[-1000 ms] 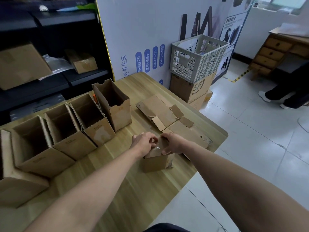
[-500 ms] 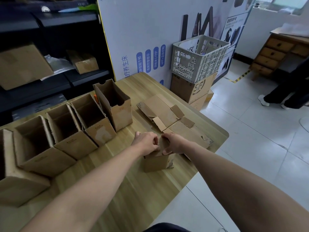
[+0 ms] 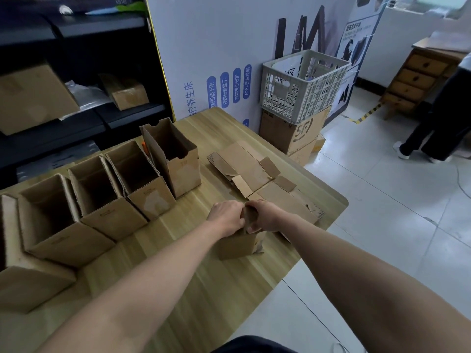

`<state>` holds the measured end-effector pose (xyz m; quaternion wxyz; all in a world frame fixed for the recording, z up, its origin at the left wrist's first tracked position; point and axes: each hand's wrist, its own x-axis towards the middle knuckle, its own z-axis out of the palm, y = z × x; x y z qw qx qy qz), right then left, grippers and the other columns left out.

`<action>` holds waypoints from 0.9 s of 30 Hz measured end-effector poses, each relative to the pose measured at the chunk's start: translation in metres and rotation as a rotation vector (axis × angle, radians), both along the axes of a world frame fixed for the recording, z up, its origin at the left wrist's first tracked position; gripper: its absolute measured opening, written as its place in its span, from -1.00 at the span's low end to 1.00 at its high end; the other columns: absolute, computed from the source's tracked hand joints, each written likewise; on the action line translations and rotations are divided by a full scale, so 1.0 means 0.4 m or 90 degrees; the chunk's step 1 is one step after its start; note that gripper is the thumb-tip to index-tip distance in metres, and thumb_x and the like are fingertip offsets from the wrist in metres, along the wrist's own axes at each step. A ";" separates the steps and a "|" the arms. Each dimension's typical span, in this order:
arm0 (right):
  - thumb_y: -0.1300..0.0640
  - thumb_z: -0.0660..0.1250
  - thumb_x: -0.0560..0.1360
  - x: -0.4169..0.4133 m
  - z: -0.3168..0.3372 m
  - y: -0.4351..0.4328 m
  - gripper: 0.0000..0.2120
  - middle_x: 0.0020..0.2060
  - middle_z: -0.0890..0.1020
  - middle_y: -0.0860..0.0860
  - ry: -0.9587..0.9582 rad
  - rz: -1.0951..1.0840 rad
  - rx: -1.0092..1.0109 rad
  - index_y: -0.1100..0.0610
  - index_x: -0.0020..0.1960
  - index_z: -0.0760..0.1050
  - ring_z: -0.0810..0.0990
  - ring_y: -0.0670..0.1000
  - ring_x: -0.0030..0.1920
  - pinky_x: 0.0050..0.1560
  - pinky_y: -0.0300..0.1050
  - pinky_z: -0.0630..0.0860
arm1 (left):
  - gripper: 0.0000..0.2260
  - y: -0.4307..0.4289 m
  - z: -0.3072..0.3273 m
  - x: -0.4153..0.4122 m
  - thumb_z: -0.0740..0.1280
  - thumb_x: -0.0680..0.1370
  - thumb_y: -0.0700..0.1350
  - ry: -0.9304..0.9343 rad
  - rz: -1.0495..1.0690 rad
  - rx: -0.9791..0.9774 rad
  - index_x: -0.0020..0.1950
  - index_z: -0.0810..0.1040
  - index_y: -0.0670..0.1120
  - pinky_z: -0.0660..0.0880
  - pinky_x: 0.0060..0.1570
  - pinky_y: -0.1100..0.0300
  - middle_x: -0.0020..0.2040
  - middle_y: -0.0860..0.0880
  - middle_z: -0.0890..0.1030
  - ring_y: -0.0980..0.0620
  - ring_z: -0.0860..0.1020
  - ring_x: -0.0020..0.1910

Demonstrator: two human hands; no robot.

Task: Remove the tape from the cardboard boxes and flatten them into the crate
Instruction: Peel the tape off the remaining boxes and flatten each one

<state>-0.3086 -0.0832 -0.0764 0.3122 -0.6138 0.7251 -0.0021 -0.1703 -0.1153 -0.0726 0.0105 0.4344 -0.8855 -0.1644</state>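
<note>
A small cardboard box point(image 3: 238, 244) stands upright on the wooden table point(image 3: 198, 284) near its right edge. My left hand point(image 3: 226, 216) and my right hand point(image 3: 265, 215) both grip its top flaps, fingers curled over the edges and meeting in the middle. The top opening and any tape there are hidden under my fingers. Two flattened boxes point(image 3: 257, 174) lie on the table just beyond my hands. The grey plastic crate point(image 3: 303, 85) sits on a stack of cartons off the table's far right corner.
Several open cardboard boxes point(image 3: 132, 184) stand in a row along the table's left side. A black shelf point(image 3: 76, 98) with cartons is behind them. A wooden drawer unit point(image 3: 420, 75) and a person's legs point(image 3: 438, 133) are at the far right on the tiled floor.
My hands have closed tighter over the small box's top, covering the shiny strip that showed between them a second ago. The box stays in place.
</note>
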 end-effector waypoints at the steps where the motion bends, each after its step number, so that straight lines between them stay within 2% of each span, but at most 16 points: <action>1: 0.04 0.52 0.34 0.000 0.000 0.000 -0.27 0.30 0.42 0.06 0.001 0.001 0.001 0.02 0.42 0.29 0.41 0.12 0.27 0.29 0.05 0.40 | -0.87 0.001 0.000 0.003 0.31 0.50 -0.04 0.006 0.004 0.003 -0.03 0.50 -0.07 0.34 -0.09 0.10 0.03 -0.09 0.59 -0.13 0.54 0.04; 14: 0.03 0.51 0.35 -0.003 -0.009 0.009 -0.28 0.30 0.41 0.04 -0.010 -0.004 -0.019 0.01 0.43 0.28 0.39 0.10 0.28 0.30 0.04 0.39 | -0.90 0.017 -0.013 -0.009 0.23 0.54 -0.12 0.034 0.058 0.003 0.00 0.49 -0.10 0.36 0.08 0.03 0.06 -0.10 0.57 -0.12 0.51 0.07; 18: 0.04 0.51 0.36 -0.008 -0.009 0.015 -0.26 0.32 0.39 0.04 -0.017 -0.005 -0.031 0.04 0.44 0.27 0.37 0.10 0.29 0.32 0.04 0.37 | -0.87 0.016 -0.028 0.013 0.24 0.56 -0.11 0.068 0.060 0.016 0.06 0.47 -0.11 0.39 0.16 0.01 0.09 -0.09 0.48 -0.09 0.45 0.12; 23: 0.03 0.52 0.34 -0.010 -0.012 0.019 -0.24 0.31 0.39 0.05 -0.026 -0.011 -0.034 0.06 0.45 0.26 0.39 0.10 0.28 0.32 0.06 0.37 | -0.79 0.011 -0.022 0.019 0.39 0.47 0.02 0.105 0.072 0.064 0.01 0.52 -0.07 0.46 0.05 0.08 0.03 -0.03 0.49 -0.02 0.50 0.01; 27: 0.02 0.53 0.33 -0.012 -0.014 0.019 -0.22 0.32 0.39 0.06 -0.027 -0.016 -0.034 0.08 0.45 0.25 0.39 0.10 0.29 0.33 0.03 0.36 | -0.85 0.005 -0.017 0.010 0.39 0.47 -0.02 0.099 0.086 0.068 -0.06 0.54 -0.07 0.45 0.01 0.11 0.02 -0.05 0.53 -0.05 0.52 0.00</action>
